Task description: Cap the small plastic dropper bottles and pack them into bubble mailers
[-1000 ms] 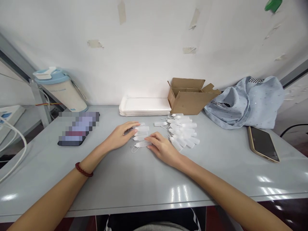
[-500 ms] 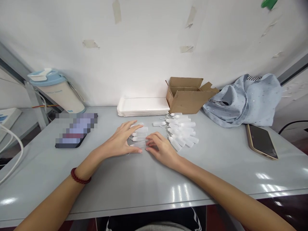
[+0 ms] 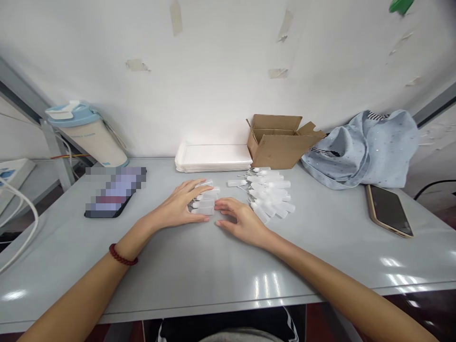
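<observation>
Several small clear plastic bottles [image 3: 204, 204] with white caps lie side by side in a short column on the grey table. My left hand [image 3: 183, 204] curves around their left side, thumb below and fingers above, bracketing the group. At the right ends of the bottles is my right hand [image 3: 240, 221], its fingertips by the lower ones and its thumb apart, holding nothing visible. Just beyond my right hand lies a loose pile of similar bottles [image 3: 269, 192], with one bottle [image 3: 236, 183] sticking out to the left.
A stack of white trays [image 3: 213, 157] and an open cardboard box [image 3: 276, 149] stand by the wall. At right are a blue cloth bag [image 3: 384, 156] and a phone [image 3: 389, 210]; at left, a tumbler [image 3: 98, 140] and a blurred-out phone [image 3: 116, 194]. The grey table [image 3: 199, 280] extends toward me.
The lowest bottles in the column now lie closer together, and my left thumb has moved up slightly against them. My right hand's fingers have shifted a little at the bottle ends.
</observation>
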`<state>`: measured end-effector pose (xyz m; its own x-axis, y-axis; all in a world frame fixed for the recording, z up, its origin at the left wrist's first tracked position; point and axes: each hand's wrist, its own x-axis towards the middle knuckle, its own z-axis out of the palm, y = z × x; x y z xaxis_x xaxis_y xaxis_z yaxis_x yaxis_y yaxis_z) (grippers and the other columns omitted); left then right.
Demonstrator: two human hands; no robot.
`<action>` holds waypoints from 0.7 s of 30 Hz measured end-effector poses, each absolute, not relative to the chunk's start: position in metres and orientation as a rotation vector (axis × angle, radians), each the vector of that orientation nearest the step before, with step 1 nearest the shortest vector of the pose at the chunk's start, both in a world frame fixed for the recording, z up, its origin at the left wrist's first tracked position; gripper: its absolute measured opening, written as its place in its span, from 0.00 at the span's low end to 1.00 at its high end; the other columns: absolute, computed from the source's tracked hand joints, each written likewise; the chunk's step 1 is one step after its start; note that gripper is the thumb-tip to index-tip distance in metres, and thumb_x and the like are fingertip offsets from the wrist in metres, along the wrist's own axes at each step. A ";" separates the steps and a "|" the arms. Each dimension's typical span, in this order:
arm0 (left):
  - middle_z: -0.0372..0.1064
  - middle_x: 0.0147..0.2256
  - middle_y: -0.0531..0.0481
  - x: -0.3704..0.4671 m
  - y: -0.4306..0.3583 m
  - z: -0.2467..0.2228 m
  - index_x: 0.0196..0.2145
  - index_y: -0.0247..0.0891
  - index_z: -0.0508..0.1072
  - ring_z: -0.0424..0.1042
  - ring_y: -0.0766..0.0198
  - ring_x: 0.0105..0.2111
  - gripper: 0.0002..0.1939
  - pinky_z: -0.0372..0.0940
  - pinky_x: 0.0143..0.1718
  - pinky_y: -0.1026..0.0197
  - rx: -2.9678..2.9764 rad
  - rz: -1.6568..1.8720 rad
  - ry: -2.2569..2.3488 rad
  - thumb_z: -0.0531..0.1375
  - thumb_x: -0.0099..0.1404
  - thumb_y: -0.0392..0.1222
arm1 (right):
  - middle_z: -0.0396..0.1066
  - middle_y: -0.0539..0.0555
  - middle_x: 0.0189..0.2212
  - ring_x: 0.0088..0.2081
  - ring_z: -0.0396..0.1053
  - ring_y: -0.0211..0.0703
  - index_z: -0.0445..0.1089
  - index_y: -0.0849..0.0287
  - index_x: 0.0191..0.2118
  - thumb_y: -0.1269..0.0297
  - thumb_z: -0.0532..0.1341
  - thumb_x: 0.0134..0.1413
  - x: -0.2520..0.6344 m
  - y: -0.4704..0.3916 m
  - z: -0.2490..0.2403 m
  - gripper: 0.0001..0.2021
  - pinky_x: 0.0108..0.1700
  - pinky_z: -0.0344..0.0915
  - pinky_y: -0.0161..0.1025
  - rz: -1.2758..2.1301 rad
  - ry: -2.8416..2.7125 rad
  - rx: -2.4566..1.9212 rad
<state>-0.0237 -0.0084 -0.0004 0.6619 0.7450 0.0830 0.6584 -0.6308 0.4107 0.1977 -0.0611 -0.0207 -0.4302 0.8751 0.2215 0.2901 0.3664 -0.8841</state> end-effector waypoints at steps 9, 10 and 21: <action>0.47 0.64 0.44 -0.026 -0.006 0.000 0.61 0.46 0.55 0.47 0.46 0.62 0.42 0.49 0.59 0.43 2.517 0.370 1.096 0.61 0.53 0.62 | 0.35 0.62 0.67 0.66 0.40 0.53 0.36 0.62 0.67 0.56 0.62 0.51 0.207 -0.057 -0.014 0.45 0.63 0.49 0.54 1.143 -2.055 -1.134; 0.47 0.64 0.44 -0.027 -0.006 0.000 0.62 0.46 0.54 0.47 0.46 0.62 0.43 0.49 0.60 0.44 2.512 0.374 1.099 0.62 0.53 0.63 | 0.34 0.62 0.67 0.66 0.39 0.53 0.34 0.62 0.67 0.55 0.62 0.50 0.208 -0.056 -0.014 0.46 0.64 0.47 0.54 1.174 -2.070 -1.125; 0.49 0.63 0.45 -0.030 -0.007 0.005 0.63 0.45 0.52 0.48 0.48 0.62 0.45 0.50 0.60 0.46 2.467 0.390 1.102 0.62 0.53 0.61 | 0.35 0.58 0.67 0.66 0.43 0.47 0.37 0.58 0.67 0.60 0.64 0.49 0.211 -0.049 -0.009 0.45 0.65 0.46 0.48 1.588 -1.815 -0.888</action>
<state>-0.0301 -0.0067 0.0049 0.6486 0.7563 0.0859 0.6418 -0.6041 0.4723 0.2111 -0.0494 -0.0095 -0.6210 0.7837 -0.0111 0.1149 0.0770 -0.9904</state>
